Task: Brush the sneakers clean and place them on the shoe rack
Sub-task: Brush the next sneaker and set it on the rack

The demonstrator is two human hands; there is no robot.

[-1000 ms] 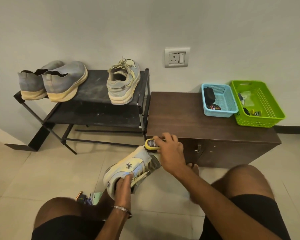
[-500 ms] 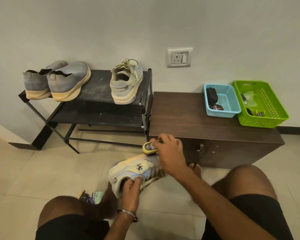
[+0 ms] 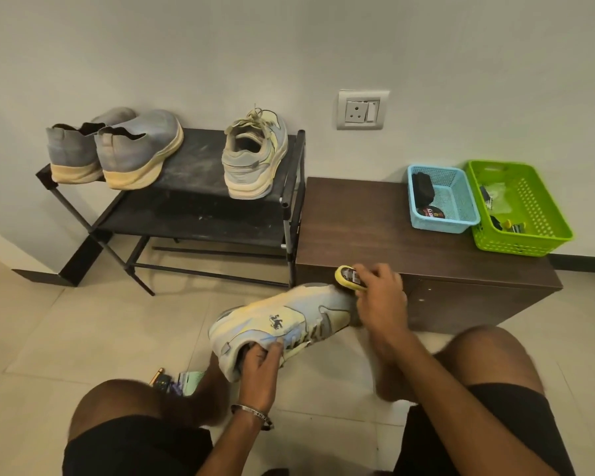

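Fingers of the right hand (image 3: 380, 297) are clenched on the yellow brush (image 3: 349, 278), now shifted to the toe of the sneaker (image 3: 282, 324), gripped at its collar by the left hand (image 3: 258, 364); brushing is judged unfinished.

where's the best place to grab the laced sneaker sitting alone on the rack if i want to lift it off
Take the laced sneaker by its heel collar, coming from the front of the shoe rack. Its heel points toward the viewer and the opening faces up, so fingers can hook inside the collar with the thumb on the heel counter. The toe faces the wall and the rack's side post crowds its right, making those approaches likely awkward.
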